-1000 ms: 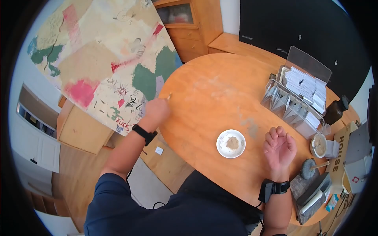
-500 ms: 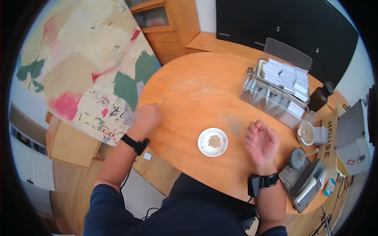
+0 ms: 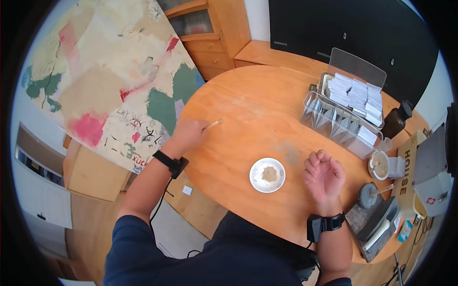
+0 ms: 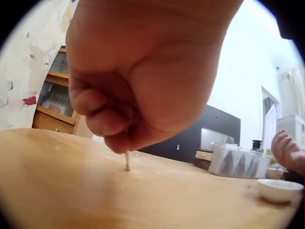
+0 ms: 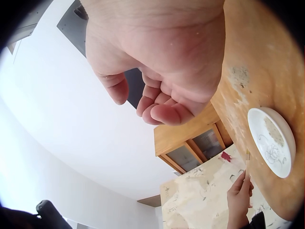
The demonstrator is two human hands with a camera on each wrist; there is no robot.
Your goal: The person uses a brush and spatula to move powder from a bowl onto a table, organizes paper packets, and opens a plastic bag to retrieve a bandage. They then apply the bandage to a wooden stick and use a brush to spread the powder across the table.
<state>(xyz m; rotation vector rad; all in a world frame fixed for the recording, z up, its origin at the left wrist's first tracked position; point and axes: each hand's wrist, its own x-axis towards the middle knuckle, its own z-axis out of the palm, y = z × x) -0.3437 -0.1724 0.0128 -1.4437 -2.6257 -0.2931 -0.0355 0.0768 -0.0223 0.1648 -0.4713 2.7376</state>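
Note:
At the table's left edge the left hand (image 3: 189, 135) grips a thin light stick (image 3: 214, 124), whose tip sticks out past the fingers. In the left wrist view the fingers of this hand (image 4: 138, 76) are curled, with the stick (image 4: 127, 161) pointing down at the tabletop. Palm up, the right hand (image 3: 325, 177) lies to the right of a white dish (image 3: 255, 179) and holds nothing, its fingers loosely curled. Beige powder (image 3: 270, 174) sits in the dish. The right wrist view shows the right hand (image 5: 159, 62) empty, with the dish (image 5: 272, 155) beside it.
Clear boxes of white papers (image 3: 354, 97) stand at the right rear, near a dark bottle (image 3: 397, 120). A small bowl (image 3: 379, 165), a round grey stone (image 3: 367, 196) and a grey tray (image 3: 359, 224) line the right side. A painted panel (image 3: 102, 88) leans left of the table.
The head view has shifted back and forth. More of the stick shows beyond the left hand's fingers now. The right hand keeps its loosely curled pose beside the dish.

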